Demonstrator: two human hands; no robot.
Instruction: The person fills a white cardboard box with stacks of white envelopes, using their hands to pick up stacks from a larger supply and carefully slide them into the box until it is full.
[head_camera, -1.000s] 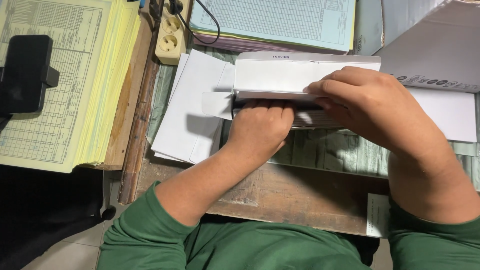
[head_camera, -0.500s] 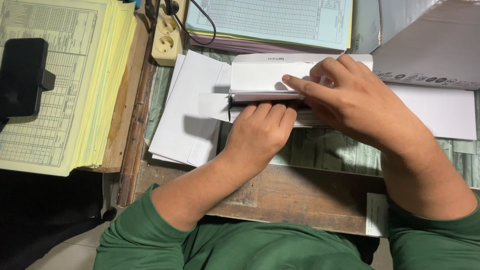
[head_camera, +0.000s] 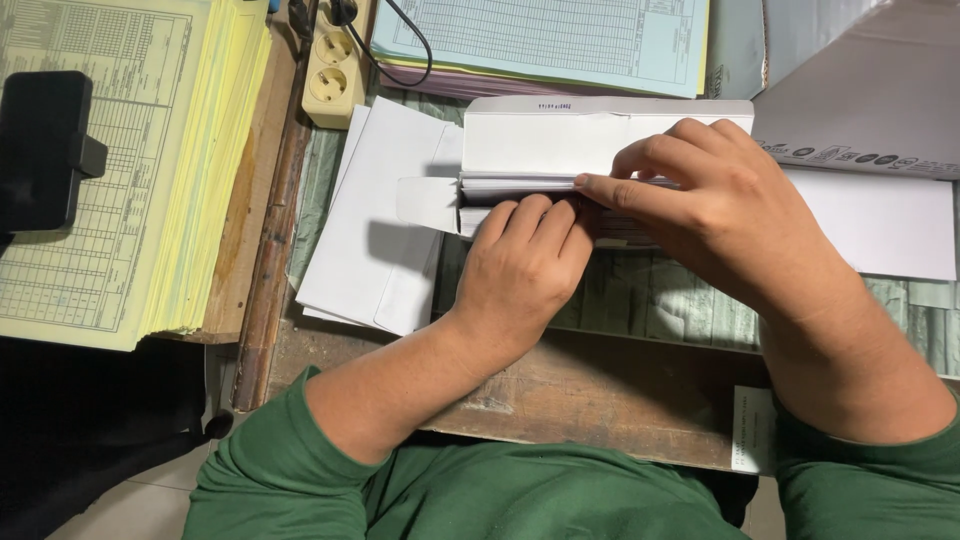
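An open white cardboard box (head_camera: 600, 135) lies on the desk with a stack of white envelopes (head_camera: 515, 187) packed inside it. My left hand (head_camera: 525, 265) grips the near side of that stack, its fingers curled over the edge. My right hand (head_camera: 715, 205) rests on top of the stack, the index finger stretched left along the envelope edges. A small side flap (head_camera: 425, 203) sticks out at the box's left end. Both arms wear green sleeves.
Loose white envelopes (head_camera: 365, 225) lie left of the box. A thick pile of yellow printed forms (head_camera: 130, 170) with a black phone (head_camera: 40, 150) on it sits at far left. A power strip (head_camera: 335, 70), blue forms (head_camera: 560, 40) and a grey box lid (head_camera: 870, 95) lie behind.
My right hand has slid left along the top of the envelope stack, and its index finger now reaches further left. My left hand has kept its grip.
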